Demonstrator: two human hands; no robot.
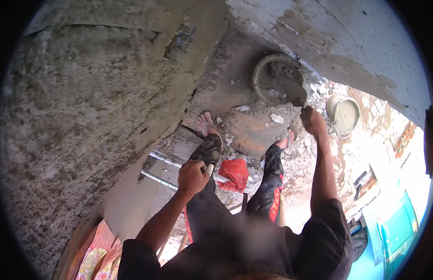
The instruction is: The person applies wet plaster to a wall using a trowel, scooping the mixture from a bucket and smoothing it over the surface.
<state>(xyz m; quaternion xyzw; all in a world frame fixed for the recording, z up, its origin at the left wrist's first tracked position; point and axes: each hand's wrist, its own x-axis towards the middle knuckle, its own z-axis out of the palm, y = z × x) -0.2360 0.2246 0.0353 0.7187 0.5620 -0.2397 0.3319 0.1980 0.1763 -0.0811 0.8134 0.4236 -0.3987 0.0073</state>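
My right hand [313,122] is closed round the handle of a trowel [298,96], its blade at the near right edge of a round tub [256,83]. Wet grey mortar [282,74] lies in that tub. On the left, above my thigh, my left hand [193,177] is a closed fist with a short pale piece [210,169] jutting from it. Whether that is a handle, and what it belongs to, is hidden by the fingers. A crumpled red bag [234,175] sits between my legs, right of this hand.
A bucket [337,105] of greyish contents stands right of the tub. Rough mortar-covered wall [86,107] fills the left; another grey wall [347,42] rises far right. Pale metal bars [160,179] lie beside my left leg. Rubble [277,118] is scattered around my feet.
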